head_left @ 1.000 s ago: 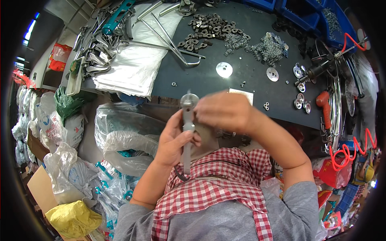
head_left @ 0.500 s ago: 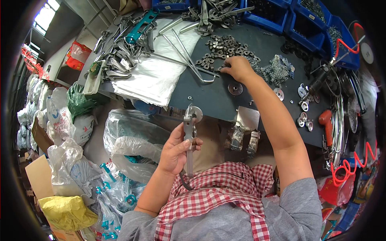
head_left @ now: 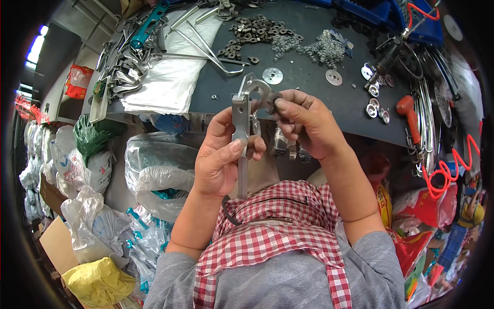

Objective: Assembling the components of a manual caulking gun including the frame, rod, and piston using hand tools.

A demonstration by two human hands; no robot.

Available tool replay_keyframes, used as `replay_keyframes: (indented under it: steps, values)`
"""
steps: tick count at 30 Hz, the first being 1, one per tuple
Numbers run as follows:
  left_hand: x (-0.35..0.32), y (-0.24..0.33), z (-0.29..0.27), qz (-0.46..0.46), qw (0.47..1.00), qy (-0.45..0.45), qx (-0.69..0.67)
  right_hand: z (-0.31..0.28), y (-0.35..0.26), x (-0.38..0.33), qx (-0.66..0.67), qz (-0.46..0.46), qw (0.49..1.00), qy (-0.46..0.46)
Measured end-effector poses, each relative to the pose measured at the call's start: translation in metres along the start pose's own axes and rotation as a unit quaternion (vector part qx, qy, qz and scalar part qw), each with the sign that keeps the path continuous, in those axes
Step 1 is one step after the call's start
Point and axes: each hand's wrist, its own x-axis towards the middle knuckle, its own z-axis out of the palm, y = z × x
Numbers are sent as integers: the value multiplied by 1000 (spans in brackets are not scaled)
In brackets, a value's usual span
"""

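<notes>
My left hand (head_left: 218, 162) is closed round a grey metal lever assembly (head_left: 240, 118), held upright in front of the bench edge. At its top sits a curved shiny metal plate (head_left: 263, 90). Close to this plate, the thumb and fingers of my right hand (head_left: 315, 123) pinch a small dark metal nut-like piece (head_left: 274, 98); whether it touches the plate I cannot tell. Beyond my hands a round metal disc (head_left: 272, 75) lies on the dark bench (head_left: 303, 103), and behind it is a heap of small dark metal pieces (head_left: 252, 31).
Loose springs (head_left: 329, 49) lie at the back of the bench. White sheets (head_left: 170, 82) and metal levers (head_left: 126, 72) cover its left side. An orange-handled tool (head_left: 409, 118) and a red coiled hose (head_left: 442, 175) hang at right. Plastic bags (head_left: 159, 170) stand below left.
My right hand has come back from the heap of dark pieces to the lever assembly, bringing a small dark piece. My left hand has risen slightly with the assembly. The view has shifted.
</notes>
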Motion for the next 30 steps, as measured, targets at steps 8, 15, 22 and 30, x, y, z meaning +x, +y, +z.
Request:
replay_keyframes:
  steps: [8,15,22,30]
  values:
    - [-8,-13,25,-11,996,-30,80,7,3,-31,-157,-146,975,61]
    - [-15,-33,35,41,960,4,277,-7,17,-41,-145,-216,960,107]
    - [-13,-34,52,28,934,-34,356,-30,20,-53,-164,-221,961,6]
    - [-16,-50,50,-18,955,-60,290,-49,29,-71,-307,-374,866,124]
